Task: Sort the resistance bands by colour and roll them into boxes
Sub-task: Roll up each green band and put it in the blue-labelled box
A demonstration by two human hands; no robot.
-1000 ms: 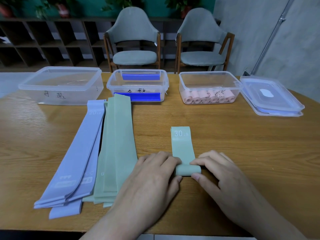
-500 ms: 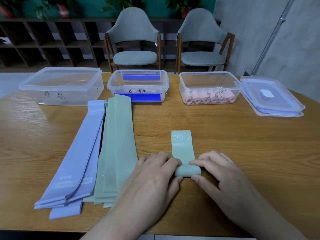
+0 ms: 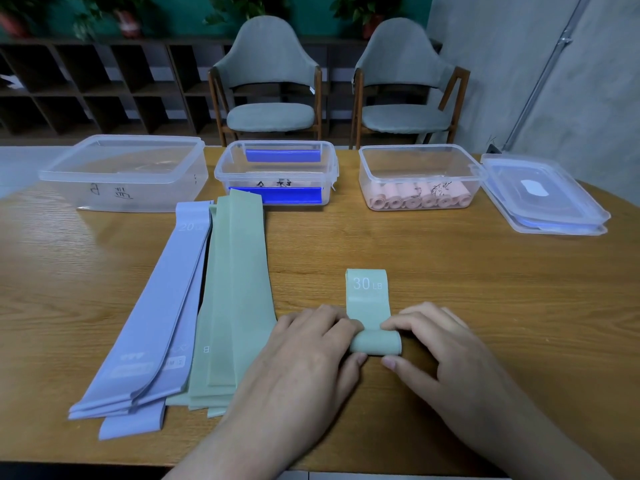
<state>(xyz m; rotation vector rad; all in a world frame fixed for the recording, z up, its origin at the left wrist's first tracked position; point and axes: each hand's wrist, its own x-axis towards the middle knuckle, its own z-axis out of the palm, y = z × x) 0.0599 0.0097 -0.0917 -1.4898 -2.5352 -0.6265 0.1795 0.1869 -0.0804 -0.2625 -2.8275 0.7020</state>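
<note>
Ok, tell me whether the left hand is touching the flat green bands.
Cannot tell: in the head view the left hand overlaps the flat green bands, hiding any contact or gap.

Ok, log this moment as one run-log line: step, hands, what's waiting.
step: rolling green 30 LB band | left hand, right hand: pinching roll ends | waiting: green stack, lilac stack

two grey chairs (image 3: 272, 81) (wooden legs), dark shelving (image 3: 104, 84)

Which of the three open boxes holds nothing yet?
The left box, with handwriting on its front, looks empty. The middle box holds blue bands; the right box holds pink rolls.
</note>
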